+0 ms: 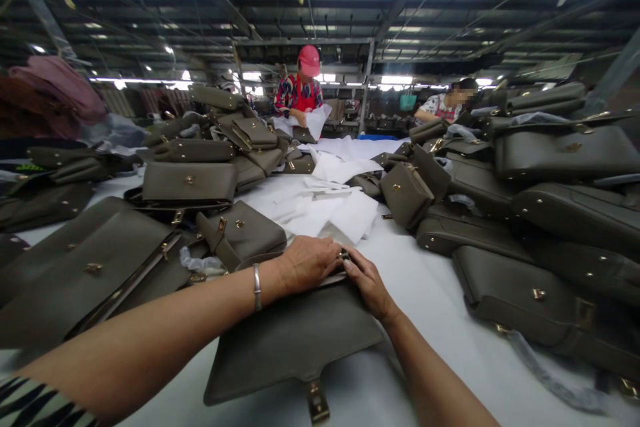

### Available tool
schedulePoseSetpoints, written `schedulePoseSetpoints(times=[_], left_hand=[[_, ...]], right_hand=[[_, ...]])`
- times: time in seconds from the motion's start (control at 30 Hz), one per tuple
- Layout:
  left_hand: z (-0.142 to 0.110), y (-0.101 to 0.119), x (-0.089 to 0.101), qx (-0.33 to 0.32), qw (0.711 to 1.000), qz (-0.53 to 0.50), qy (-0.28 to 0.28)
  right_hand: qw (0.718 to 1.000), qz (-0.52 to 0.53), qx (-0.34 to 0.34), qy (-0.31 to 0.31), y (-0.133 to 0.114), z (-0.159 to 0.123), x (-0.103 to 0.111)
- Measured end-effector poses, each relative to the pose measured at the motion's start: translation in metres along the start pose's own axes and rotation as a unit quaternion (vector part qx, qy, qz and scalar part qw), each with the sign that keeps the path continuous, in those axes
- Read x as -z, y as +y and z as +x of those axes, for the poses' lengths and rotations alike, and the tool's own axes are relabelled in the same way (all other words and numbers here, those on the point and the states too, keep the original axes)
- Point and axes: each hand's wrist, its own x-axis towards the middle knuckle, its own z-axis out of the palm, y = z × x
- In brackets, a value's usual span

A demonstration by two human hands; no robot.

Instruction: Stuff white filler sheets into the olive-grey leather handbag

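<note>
— Left hand?
— Resting flat on the far edge of the olive handbag, fingers pressed together, bracelet on the wrist.
— Right hand?
— Just beside the left, fingers curled, pinching a small metal fitting at the bag's top edge.
— Location of the bag?
— Lying flat on the white desk, flap toward the camera, brass clasp at the near edge.
— Around it?
— Heaps of like bags left and right; white paper sheets beyond; two people seated at the far end.
</note>
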Motion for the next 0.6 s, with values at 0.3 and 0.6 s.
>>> schedulePoseSetpoints(times=[0.3, 0.6], left_hand=[[-0.002, 0.011, 0.013, 0.149, 0.987, -0.052, -0.026], [-0.046, -0.033, 0.017, 0.274, 0.959, -0.077, -0.012]], right_hand=[[0.997, -0.025, -0.050, 0.046, -0.003, 0.002, -0.003], [0.991, -0.060, -0.083, 0.089, -0.005, 0.002, -0.008]])
